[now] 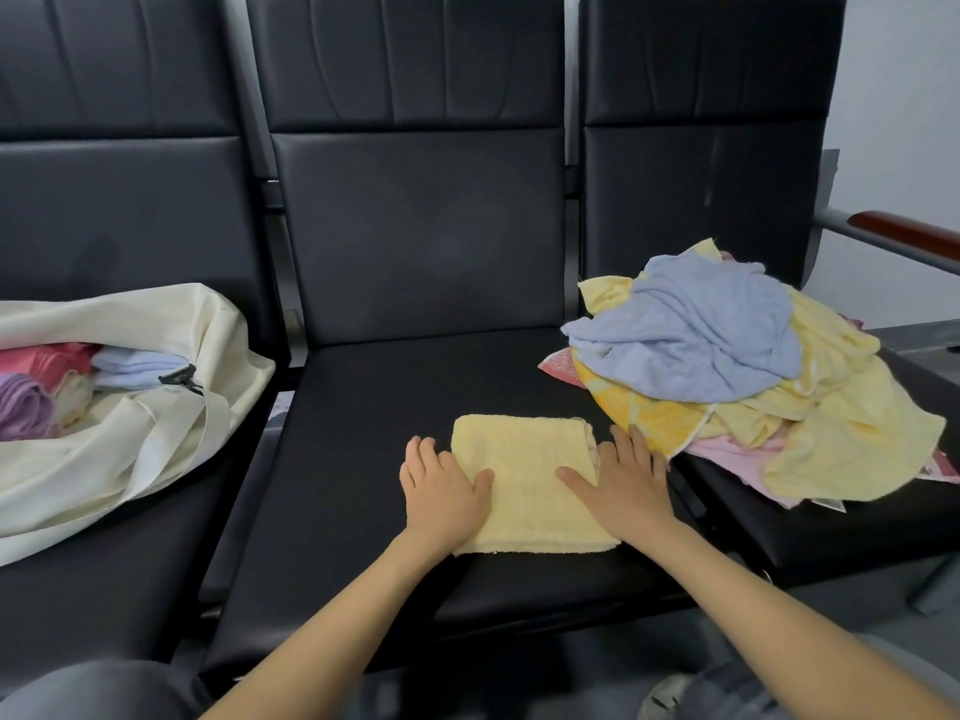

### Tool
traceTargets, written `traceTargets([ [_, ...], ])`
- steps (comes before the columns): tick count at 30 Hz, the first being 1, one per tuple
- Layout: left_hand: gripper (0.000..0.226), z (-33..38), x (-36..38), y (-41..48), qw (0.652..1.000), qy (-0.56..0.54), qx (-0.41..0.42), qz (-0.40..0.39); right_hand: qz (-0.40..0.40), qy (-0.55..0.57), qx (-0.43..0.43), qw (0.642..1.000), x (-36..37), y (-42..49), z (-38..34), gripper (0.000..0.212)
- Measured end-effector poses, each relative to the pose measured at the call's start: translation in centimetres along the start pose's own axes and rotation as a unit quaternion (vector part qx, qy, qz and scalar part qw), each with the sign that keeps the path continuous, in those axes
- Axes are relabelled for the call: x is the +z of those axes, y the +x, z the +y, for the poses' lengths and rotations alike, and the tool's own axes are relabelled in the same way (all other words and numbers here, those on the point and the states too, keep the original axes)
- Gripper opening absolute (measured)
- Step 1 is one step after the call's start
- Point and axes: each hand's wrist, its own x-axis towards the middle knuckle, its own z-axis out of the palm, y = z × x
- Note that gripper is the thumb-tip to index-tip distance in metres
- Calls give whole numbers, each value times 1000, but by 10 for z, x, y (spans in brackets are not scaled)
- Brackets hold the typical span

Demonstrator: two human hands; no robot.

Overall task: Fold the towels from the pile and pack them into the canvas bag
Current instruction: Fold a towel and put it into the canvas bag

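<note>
- Row of three black padded seats across the whole view, with a wooden armrest at the far right.
- Cream canvas bag slumped on the left seat, mouth gaping toward the middle; inside, folded cloth packed close together: a pink towel, a purple towel and a pale blue towel.
- Loose pile of towels heaped on the right seat, mostly yellow, with a crumpled blue towel on top and pink edges poking out underneath.
- Single folded yellow towel lying flat near the front of the middle seat, between bag and pile, nearer the pile, its right edge just beside the pile's lowest corner.
- On the towel's right edge, the right hand laid flat, fingers straight and slightly spread, thumb on the cloth, fingertips past the edge near the pile; nothing gripped.
- On the towel's left edge, the left hand likewise flat and open, thumb resting on the cloth, fingers alongside on the seat; nothing gripped.
</note>
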Motion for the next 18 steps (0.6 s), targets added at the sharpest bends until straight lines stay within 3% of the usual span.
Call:
traceTargets([
  [2, 56, 2, -11, 7, 998, -30, -42, -46, 3, 17, 17, 1000, -5, -1, -5, 82],
  [5, 46, -5, -29, 11, 992, -76, -22, -103, -46, 43, 68, 996, -14, 1, -16, 75],
  [8, 32, -15, -45, 5, 952, -262, -5, -157, -84, 60, 75, 992, -19, 4, -30, 65],
  [13, 37, -46, -67, 1, 900, -400, -18, -174, -79, 125, 35, 988, -18, -2, -62, 44],
  [15, 41, -62, -74, 1, 867, -463, -37, -178, -87, 240, 27, 967, -21, -4, -75, 40],
  [18, 37, -75, -91, 6, 850, -504, -48, -143, -123, 438, 47, 889, -30, -3, -92, 35],
])
